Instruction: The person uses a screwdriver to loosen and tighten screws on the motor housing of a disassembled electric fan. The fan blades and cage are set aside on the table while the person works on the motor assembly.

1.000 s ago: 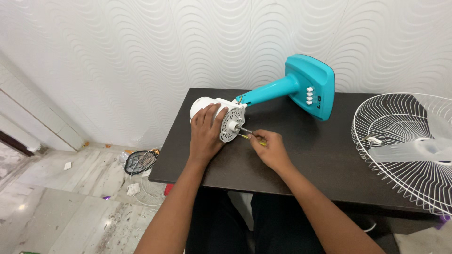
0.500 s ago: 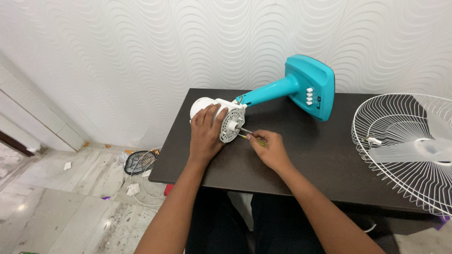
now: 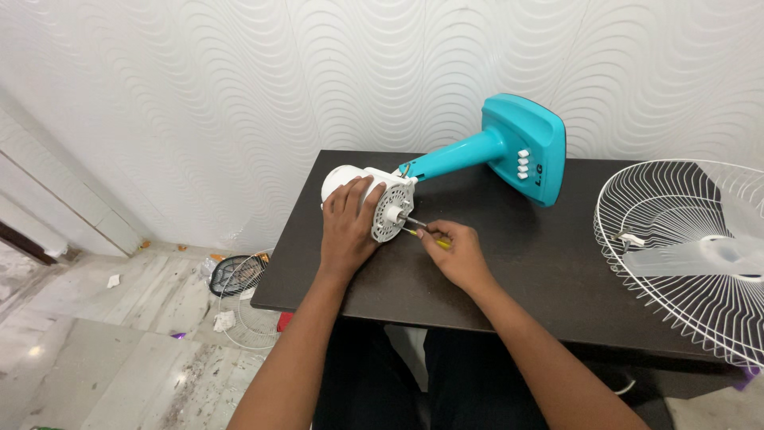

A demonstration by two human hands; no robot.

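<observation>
A table fan lies on its side on the dark table: a teal base and stem at the back, and a white motor housing with its round front plate and shaft facing right. My left hand rests over the motor housing and grips it. My right hand holds a small screwdriver with a yellow handle, its tip against the lower part of the motor's front plate.
A white wire fan grille lies on the table at the right, over its edge. On the tiled floor at the left lie another wire grille, a dark round object and bits of litter. A white textured wall stands behind.
</observation>
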